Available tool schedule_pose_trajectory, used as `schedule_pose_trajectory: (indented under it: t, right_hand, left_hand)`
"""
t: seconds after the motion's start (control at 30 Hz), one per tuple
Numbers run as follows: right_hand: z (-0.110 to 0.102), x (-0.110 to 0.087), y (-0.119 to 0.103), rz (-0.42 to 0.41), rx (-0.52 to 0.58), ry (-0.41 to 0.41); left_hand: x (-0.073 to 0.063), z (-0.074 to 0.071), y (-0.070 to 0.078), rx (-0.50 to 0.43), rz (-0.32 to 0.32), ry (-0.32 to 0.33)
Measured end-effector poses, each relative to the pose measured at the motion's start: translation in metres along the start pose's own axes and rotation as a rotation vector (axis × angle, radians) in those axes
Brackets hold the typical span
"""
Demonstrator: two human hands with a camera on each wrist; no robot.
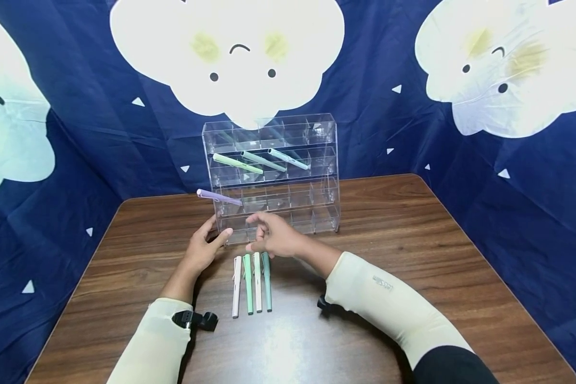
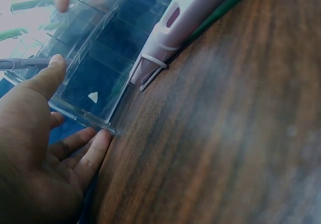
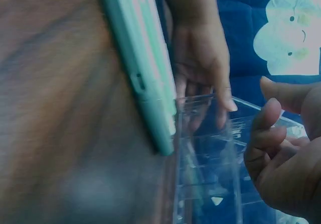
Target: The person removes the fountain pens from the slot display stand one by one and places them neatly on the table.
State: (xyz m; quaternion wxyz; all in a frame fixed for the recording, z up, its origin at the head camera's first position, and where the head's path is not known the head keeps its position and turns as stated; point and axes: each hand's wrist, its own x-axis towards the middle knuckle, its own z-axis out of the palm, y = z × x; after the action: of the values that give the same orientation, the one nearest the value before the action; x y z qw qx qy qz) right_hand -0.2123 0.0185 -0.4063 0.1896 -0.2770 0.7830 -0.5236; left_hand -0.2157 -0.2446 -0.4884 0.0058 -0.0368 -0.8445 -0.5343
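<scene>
A clear acrylic pen rack with stepped rows stands at the table's back. At its lower left corner my left hand holds it, thumb in front and fingers along the side. My right hand hovers before the bottom row, fingers loosely bent around nothing. A lavender pen lies in a lower row, its end sticking out left. Higher up rest a light green pen, a grey-green pen and a pale blue pen. In the left wrist view, the thumb overlaps the lavender pen.
In front of the rack, side by side on the wooden table, lie a pale pink pen, a green pen, a cream pen and a teal pen. Behind hangs a blue curtain with white clouds.
</scene>
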Motion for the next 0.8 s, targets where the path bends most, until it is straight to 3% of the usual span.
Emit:
schedule_pose_trajectory:
  t: [0.13,0.37,0.57,0.8]
  right_hand:
    - [0.000,0.010,-0.011,-0.073,-0.022,0.067]
    - [0.003,0.034,-0.025,-0.166,-0.163,0.172]
    - [0.005,0.055,-0.034,-0.177,-0.348,0.280]
    - [0.011,0.076,-0.036,-0.157,-0.430,0.347]
  left_hand:
    - [-0.001,0.000,-0.002,0.002,0.018,0.008]
    - [-0.003,-0.002,-0.001,0.022,0.021,0.015]
    - [-0.002,-0.002,-0.001,0.022,0.026,0.016]
    - [-0.002,-0.002,-0.001,0.008,0.027,0.004]
